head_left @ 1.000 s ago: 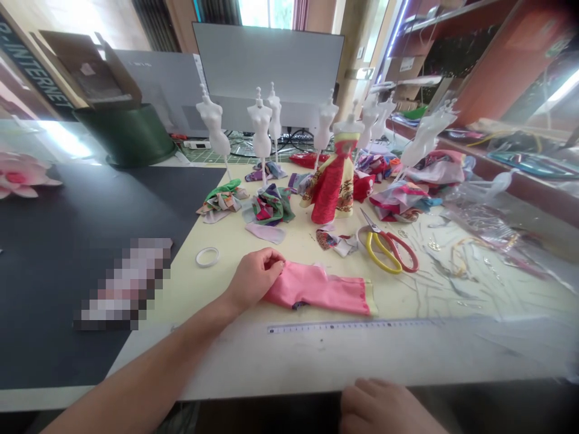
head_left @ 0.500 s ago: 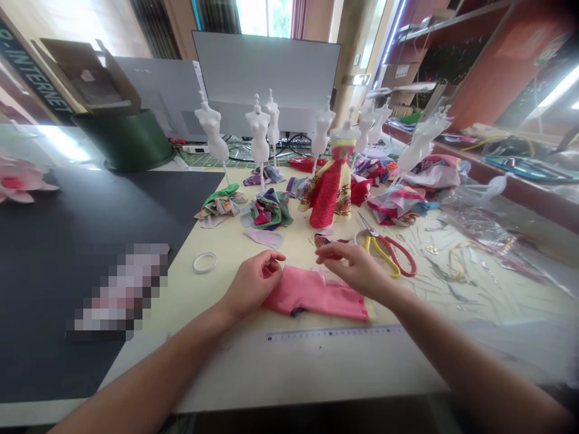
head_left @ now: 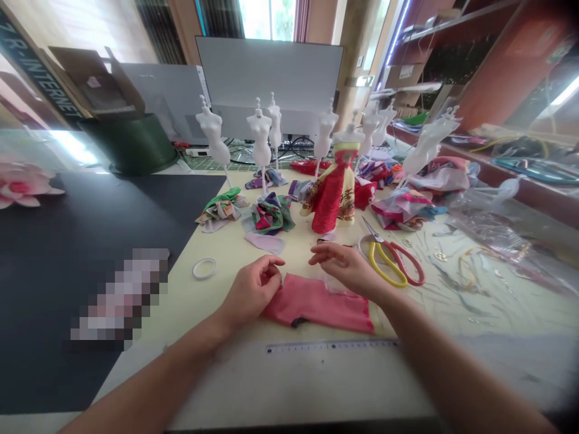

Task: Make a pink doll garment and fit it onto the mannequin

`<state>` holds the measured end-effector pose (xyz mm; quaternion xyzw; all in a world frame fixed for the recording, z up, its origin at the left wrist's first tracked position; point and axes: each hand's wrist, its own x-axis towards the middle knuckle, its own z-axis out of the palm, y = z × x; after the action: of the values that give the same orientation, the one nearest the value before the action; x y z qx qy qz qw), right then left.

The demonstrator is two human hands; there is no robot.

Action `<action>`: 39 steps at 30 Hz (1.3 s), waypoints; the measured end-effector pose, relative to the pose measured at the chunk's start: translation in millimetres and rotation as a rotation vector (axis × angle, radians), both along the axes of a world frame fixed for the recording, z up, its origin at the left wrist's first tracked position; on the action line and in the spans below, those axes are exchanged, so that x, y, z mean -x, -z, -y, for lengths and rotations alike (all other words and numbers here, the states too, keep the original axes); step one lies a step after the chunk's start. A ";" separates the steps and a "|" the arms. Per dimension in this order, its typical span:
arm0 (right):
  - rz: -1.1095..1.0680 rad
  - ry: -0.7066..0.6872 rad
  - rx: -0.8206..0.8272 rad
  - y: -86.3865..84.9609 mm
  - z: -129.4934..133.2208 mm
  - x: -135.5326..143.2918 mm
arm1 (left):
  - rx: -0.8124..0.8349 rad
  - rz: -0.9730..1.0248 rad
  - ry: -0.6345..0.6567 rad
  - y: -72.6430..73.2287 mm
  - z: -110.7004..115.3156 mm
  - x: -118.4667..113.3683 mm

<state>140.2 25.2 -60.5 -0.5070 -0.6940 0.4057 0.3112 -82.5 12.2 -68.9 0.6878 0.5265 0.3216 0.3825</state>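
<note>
A flat piece of pink cloth [head_left: 316, 301] lies on the pale table in front of me. Over its left end rests my left hand [head_left: 256, 286], fingers curled, thumb and fingertips close together; whatever they pinch is too small to make out. My right hand [head_left: 341, 265] is held above the cloth's upper right part with its fingers apart and nothing visible in them. Sheer whitish material [head_left: 335, 285] shows under that hand. Scissors with yellow and red handles [head_left: 393, 262] lie just right of it. Below the cloth is a clear ruler [head_left: 332, 346].
Small white dress forms [head_left: 260, 138] stand behind, one wearing a red and yellow dress [head_left: 332, 196]. Fabric scraps [head_left: 271, 214] lie around them. A white tape ring [head_left: 204, 269] is at left, a dark mat [head_left: 149, 205] beyond it. Thin scraps and plastic cover the right side.
The view has shifted slightly, so most things sit a little lower. My right hand has moved slightly left over the cloth and its fingers look more spread. My left hand stays near the cloth's left end.
</note>
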 end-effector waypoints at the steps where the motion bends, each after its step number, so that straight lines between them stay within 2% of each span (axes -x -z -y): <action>1: 0.030 0.010 -0.005 -1.4 -0.4 -3.8 | -0.023 -0.022 -0.021 1.3 -0.5 0.2; 5: 0.203 0.045 -0.043 -6.4 -0.2 -14.5 | -0.327 -0.246 -0.086 0.7 2.1 -3.5; 7: 0.255 0.053 -0.049 -6.8 0.6 -16.3 | -0.471 -0.325 -0.030 -4.8 5.6 -9.7; 9: 0.276 0.050 -0.043 -5.7 1.5 -16.7 | -0.526 -0.355 0.055 -12.3 8.5 -18.7; 13: 0.294 0.012 -0.022 -2.1 2.9 -16.3 | -0.430 -0.448 0.214 -21.0 6.1 -41.4; 17: 0.315 -0.009 -0.075 -0.2 2.4 -15.8 | -0.336 -0.515 0.295 -14.3 -1.8 -60.2; 22: 0.321 0.004 -0.103 3.0 -0.1 -15.8 | -0.329 -0.536 0.273 -3.5 -6.1 -68.8; 26: 0.319 0.003 -0.111 5.8 -0.6 -16.4 | -0.325 -0.518 0.254 -0.7 -6.0 -69.2; 33: 0.293 -0.026 -0.092 -0.7 0.6 -19.9 | -0.292 -0.424 0.212 -11.7 2.2 -61.3; 39: 0.255 -0.204 -0.013 -15.3 7.5 -20.3 | -0.272 -0.347 0.189 -15.8 4.7 -53.6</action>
<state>160.5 17.6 -45.2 -0.4792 -0.7784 0.3629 0.1809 -29.0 7.5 -53.1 0.8242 0.4695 0.2291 0.2186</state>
